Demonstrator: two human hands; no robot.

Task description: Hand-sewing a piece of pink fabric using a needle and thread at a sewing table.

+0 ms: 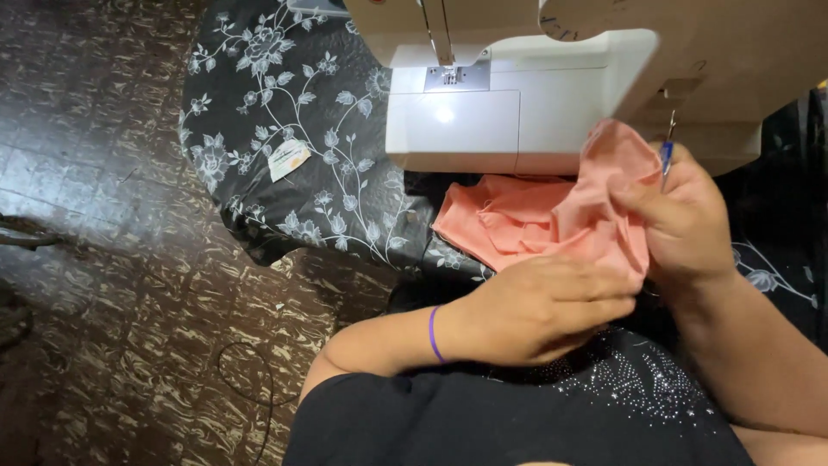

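Pink cloth [552,216] pinched by left hand [539,306] & right hand [686,216], both closed on it, w/ blue tool [666,160] also held in right; step judged as seam-picking beside sewing machine [517,103]; steady tension needed next.

Counts being logged: two hands, left hand [539,306] and right hand [686,224], both being seen on one piece of salmon-pink fabric [535,216]. One white sewing machine [483,112]. One black floral table cover [293,147]. One purple wristband [432,335]. One blue-handled tool [666,158].
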